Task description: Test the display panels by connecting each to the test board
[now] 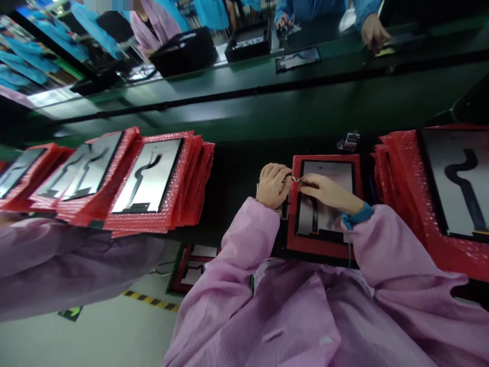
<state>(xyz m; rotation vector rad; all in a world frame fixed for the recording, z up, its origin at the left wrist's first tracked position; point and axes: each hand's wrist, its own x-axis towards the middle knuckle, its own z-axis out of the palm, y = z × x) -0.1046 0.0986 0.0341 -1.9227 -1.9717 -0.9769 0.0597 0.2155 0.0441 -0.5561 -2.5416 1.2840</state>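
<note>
A display panel (pixel 332 224) with a black ribbon cable (pixel 315 219) lies on a red bubble-wrap sheet (pixel 324 248) in front of me. Over the panel's upper left part, my right hand (pixel 328 192) pinches the cable's end; a teal band circles this wrist. My left hand (pixel 273 184) is closed just left of the sheet, its fingertips meeting the right ones at a small pale and dark piece (pixel 294 178). What exactly the left fingers grip is too small to tell. Partly hidden beneath the left hand is a small dark framed part (pixel 283 210).
Red-wrapped panel stacks stand left (pixel 153 224) and right (pixel 469 257). A small shiny metal piece (pixel 348 141) lies behind the sheet. Across the bench are black boxes (pixel 187 53), another panel (pixel 298 60) and a co-worker's hand (pixel 374 33). Another person's sleeve (pixel 76 260) reaches in at left.
</note>
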